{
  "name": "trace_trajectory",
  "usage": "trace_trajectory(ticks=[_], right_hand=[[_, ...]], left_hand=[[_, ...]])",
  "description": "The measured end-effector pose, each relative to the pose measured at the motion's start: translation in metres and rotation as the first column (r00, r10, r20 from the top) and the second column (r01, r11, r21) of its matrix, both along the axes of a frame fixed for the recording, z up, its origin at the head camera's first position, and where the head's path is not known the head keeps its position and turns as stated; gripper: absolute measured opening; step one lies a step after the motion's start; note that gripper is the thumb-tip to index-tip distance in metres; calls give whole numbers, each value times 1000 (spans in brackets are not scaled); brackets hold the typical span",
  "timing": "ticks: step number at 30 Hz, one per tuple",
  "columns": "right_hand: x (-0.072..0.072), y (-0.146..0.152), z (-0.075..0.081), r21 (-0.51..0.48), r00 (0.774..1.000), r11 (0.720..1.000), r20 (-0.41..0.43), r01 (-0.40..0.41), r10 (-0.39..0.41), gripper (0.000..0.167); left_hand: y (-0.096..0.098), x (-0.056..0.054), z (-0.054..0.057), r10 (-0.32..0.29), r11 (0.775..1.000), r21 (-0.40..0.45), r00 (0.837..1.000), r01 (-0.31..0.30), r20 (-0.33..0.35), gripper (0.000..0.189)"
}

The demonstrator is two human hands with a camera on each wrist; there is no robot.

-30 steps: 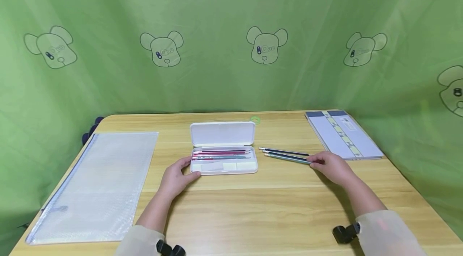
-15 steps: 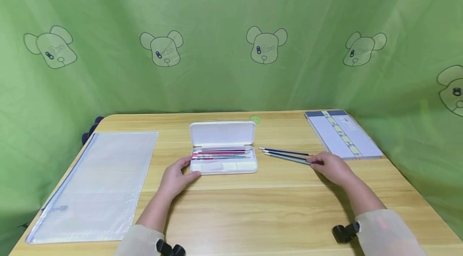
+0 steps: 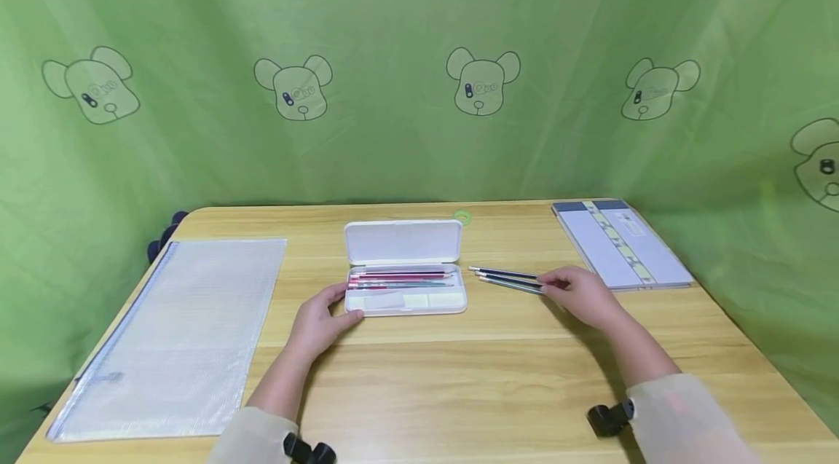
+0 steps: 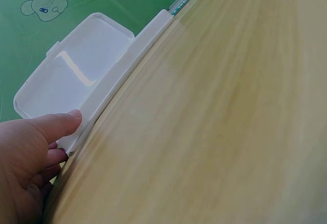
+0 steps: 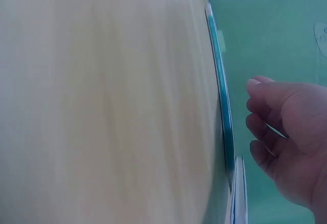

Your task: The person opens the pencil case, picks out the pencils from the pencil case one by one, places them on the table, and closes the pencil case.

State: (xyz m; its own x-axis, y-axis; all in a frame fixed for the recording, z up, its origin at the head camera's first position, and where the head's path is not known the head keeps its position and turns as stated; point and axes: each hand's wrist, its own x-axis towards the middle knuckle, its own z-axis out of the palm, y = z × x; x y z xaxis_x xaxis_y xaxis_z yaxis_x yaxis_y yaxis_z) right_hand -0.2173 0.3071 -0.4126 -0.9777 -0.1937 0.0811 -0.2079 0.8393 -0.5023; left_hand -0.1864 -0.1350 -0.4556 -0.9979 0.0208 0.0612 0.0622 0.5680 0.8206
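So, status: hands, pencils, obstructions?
Left hand holding open pencil case. Right hand above loose pencils, not gripping. No obstruction seen between pencils and case.

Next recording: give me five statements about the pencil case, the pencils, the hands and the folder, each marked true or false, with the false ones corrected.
1. The pencil case is open. True.
2. The left hand grips the case's left end. True.
3. The right hand is inside the case. False: it is at the right ends of the loose pencils.
4. Six loose pencils lie beside the case. False: three show.
5. The translucent folder lies left of the case. True.
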Motion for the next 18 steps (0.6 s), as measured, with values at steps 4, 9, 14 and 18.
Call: trace_trajectory(ticks=[4, 9, 14, 18], right_hand=[[-5, -21, 2, -30, 1000, 999, -16, -11, 11, 23], [-11, -46, 2, -77, 1000, 997, 9, -22, 23, 23], [-17, -68, 3, -113, 999, 993, 30, -37, 41, 22], [-21, -85, 2, -134, 998, 990, 49, -41, 48, 23]], left_hand=[[0, 0, 0, 1, 1000, 9, 1000, -2, 8, 63], [0, 0, 0, 6, 1000, 17, 1000, -6, 12, 63], [0, 0, -1, 6, 1000, 18, 1000, -6, 11, 64], [0, 0, -1, 5, 1000, 15, 1000, -5, 13, 64]])
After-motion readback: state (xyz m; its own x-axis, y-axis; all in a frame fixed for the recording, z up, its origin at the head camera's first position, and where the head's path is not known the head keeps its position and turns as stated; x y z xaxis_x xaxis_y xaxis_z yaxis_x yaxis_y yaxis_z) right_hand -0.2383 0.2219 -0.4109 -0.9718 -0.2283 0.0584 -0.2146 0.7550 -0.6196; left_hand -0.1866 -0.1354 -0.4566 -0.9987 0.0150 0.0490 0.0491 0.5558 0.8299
